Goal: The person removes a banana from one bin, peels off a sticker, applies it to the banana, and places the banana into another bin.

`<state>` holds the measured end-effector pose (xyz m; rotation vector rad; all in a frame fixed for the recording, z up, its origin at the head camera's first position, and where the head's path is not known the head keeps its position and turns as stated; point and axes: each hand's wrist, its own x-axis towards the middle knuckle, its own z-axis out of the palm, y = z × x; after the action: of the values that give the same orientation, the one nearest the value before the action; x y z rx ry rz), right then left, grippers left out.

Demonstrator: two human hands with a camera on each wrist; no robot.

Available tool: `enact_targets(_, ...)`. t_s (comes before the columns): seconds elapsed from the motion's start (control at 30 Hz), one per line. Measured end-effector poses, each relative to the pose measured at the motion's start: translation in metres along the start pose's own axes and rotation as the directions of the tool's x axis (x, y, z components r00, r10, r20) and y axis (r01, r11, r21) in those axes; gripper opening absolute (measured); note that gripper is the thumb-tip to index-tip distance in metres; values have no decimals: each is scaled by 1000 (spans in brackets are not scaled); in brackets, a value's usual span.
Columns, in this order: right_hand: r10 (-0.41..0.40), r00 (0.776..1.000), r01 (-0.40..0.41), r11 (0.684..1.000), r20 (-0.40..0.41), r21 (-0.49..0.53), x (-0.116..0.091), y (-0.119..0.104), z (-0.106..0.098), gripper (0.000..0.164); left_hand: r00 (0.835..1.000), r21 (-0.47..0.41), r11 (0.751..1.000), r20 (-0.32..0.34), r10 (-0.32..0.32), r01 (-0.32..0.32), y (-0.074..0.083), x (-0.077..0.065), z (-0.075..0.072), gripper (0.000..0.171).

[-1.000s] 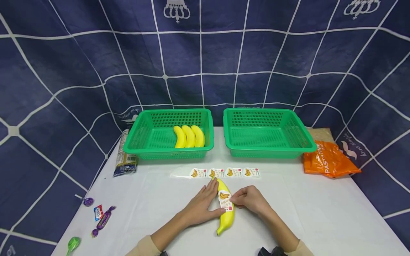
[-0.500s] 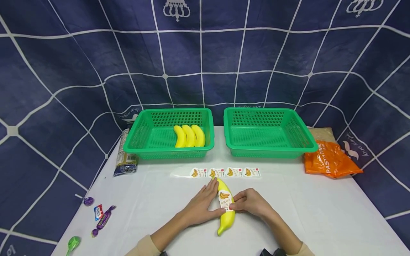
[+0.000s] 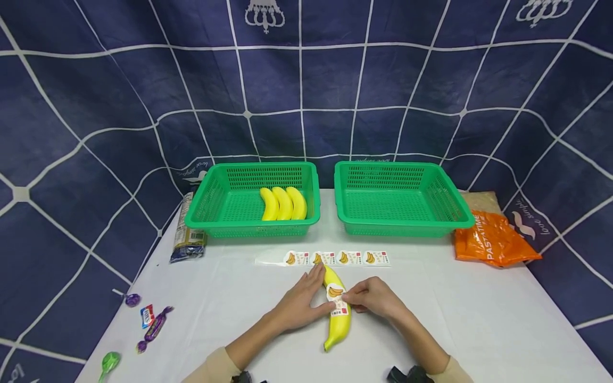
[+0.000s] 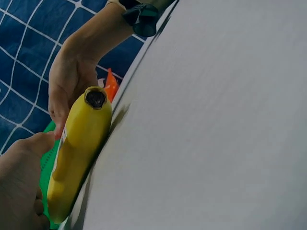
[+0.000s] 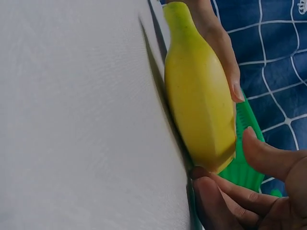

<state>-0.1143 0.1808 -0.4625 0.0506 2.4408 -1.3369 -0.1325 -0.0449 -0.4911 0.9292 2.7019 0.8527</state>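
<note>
One label [image 3: 339, 307] seems mid-smoothing on the banana [image 3: 338, 331] between straight, resting left fingers [image 3: 313, 279] and curled right fingers [image 3: 358, 290], hold unclear; next, press edges.

the orange bag [image 3: 493, 239] reads "pastatime", the blue curtain [image 3: 330, 88] "love simple".

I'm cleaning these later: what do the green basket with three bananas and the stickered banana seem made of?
Green basket: probably molded plastic, slightly glossy, given its regular perforations. Stickered banana: perhaps foam or plastic, smooth, satiny; the mostly even yellow suggests imitation, but real peel remains possible.
</note>
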Motion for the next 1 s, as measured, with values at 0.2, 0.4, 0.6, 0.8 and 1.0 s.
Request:
enact_targets(0.2,17,1000,-16,1000,-12,20,5,1,2,28,1000,23,1000,9,7,-7,-1,6,-1,90)
enact_targets(0.4,36,999,-34,998,-22,57,6,4,3,27,999,22,1000,31,11,-12,-4,10,0,90)
enact_targets(0.6,26,1000,-25,995,-15,94,8,5,2,28,999,23,999,40,25,-26,-10,15,-1,93)
enact_targets(0.8,17,1000,-17,994,-2,106,10,5,3,30,999,0,1000,47,20,-20,-12,20,-3,97)
enact_targets(1.0,15,1000,-14,994,-7,112,10,5,2,29,1000,21,1000,-8,-5,5,-7,26,-6,94)
